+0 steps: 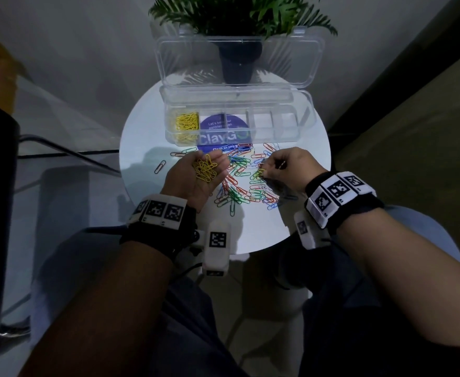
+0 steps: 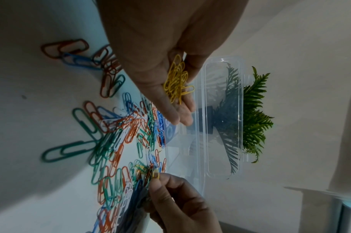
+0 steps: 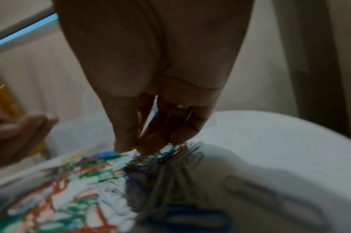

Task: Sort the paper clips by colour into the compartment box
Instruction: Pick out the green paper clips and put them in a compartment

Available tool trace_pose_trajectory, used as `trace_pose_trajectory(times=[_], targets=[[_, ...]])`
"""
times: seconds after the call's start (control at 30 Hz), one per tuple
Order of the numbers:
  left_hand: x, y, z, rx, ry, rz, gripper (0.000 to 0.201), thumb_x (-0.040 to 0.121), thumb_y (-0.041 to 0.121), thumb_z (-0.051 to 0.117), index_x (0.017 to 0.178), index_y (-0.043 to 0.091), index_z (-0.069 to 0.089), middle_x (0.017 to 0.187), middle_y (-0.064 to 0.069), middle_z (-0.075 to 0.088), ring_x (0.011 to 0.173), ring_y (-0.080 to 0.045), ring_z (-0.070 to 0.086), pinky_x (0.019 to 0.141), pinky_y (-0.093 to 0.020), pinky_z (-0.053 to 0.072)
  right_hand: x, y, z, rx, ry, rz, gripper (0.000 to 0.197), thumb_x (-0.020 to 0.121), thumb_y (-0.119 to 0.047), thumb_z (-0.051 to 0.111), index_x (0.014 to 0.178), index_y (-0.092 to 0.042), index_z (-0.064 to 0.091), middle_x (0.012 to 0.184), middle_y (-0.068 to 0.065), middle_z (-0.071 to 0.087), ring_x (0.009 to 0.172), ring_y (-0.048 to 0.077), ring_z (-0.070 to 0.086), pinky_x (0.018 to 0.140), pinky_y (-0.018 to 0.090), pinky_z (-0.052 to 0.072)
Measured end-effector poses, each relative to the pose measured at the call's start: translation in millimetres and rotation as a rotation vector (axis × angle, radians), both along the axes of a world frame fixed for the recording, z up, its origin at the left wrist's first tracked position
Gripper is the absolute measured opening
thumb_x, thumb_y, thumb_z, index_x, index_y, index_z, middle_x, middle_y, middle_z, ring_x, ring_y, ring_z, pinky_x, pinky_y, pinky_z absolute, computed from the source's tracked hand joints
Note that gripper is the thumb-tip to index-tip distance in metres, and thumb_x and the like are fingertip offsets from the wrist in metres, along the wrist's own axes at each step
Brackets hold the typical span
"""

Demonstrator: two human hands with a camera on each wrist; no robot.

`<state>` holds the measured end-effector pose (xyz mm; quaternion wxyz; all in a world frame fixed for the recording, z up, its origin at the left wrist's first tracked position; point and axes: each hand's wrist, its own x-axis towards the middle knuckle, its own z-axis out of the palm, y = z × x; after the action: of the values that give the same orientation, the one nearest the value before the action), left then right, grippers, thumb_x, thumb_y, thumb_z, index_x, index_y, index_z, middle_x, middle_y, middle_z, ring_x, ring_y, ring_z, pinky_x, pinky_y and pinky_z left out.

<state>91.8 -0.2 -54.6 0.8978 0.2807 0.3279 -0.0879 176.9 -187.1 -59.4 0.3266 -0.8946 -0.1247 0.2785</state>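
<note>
Yellow paper clips (image 1: 204, 172) are cradled in the upturned palm of the left hand (image 1: 193, 178), its grip loosely cupped around them. A single yellow clip (image 1: 261, 172) is pinched by the right hand (image 1: 283, 170) at the mixed pile (image 1: 246, 183) on the white counter (image 1: 141, 148). More yellow clips are seen in the leftmost compartment of the clear compartment box (image 1: 283, 123), its lid raised before a potted plant (image 1: 239, 12).

"ClayGO" on the blue sticker (image 1: 224, 131) beneath the compartment box (image 1: 286, 123)
</note>
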Motion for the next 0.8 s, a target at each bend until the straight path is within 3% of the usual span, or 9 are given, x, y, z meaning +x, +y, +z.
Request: trace_pose_trajectory(times=[0.1,0.27,0.43,0.5,0.7,0.8], targets=[[1,0,-1,-0.004,-0.002,-0.009,0.030,0.097,0.020,0.026,0.080,0.011,0.049,0.083,-0.005,0.052,0.066,-0.010,0.061,0.058,-0.018,0.055,5,4,-5,-0.134,-0.065,0.140,0.011,0.084,-0.013,0.064,0.094,-0.011,0.070,0.093,0.004,0.065,0.082,0.012,0.053,0.077,0.019,0.038],[1,2,-3,-0.005,0.013,-0.011,0.029,0.097,0.020,0.027,0.082,0.011,0.050,0.078,-0.005,0.058,0.067,-0.011,0.062,0.058,-0.020,0.055,8,15,-6,-0.141,-0.176,0.113,0.024,0.087,-0.013,0.058,0.108,-0.019,0.068,0.112,0.010,0.063,0.103,0.024,0.058,0.088,0.023,0.040],[0,4,-2,-0.012,0.014,-0.001,0.027,0.097,0.019,0.029,0.084,0.010,0.051,0.082,-0.005,0.061,0.060,-0.010,0.068,0.058,-0.021,0.056,6,14,-6,-0.115,-0.250,0.205,0.023,0.087,-0.012,0.058,0.106,-0.021,0.067,0.104,0.012,0.059,0.096,0.027,0.058,0.087,0.028,0.042],[-1,4,-1,0.012,0.030,0.010,0.031,0.097,0.019,0.029,0.086,0.007,0.055,0.075,-0.005,0.068,0.060,-0.011,0.069,0.057,-0.021,0.056,6,15,-6,-0.138,-0.279,0.230,0.022,0.088,-0.015,0.058,0.107,-0.022,0.068,0.103,0.014,0.058,0.096,0.029,0.058,0.087,0.032,0.045],[-2,5,2,0.014,0.036,0.015,0.031,0.097,0.018,0.029,0.085,0.007,0.055,0.067,-0.004,0.071,0.060,-0.011,0.069,0.058,-0.021,0.056,6,22,-8,-0.214,-0.250,0.365,0.028,0.088,-0.010,0.055,0.113,-0.017,0.065,0.114,0.014,0.059,0.106,0.032,0.056,0.090,0.033,0.042],[-1,4,2,0.031,0.050,0.017,0.034,0.097,0.018,0.030,0.087,0.004,0.059,0.068,-0.005,0.072,0.060,-0.011,0.069,0.057,-0.020,0.056,4,22,-10,-0.150,-0.303,0.284,0.027,0.087,-0.008,0.054,0.111,-0.012,0.066,0.110,0.016,0.060,0.103,0.032,0.058,0.090,0.033,0.043]])
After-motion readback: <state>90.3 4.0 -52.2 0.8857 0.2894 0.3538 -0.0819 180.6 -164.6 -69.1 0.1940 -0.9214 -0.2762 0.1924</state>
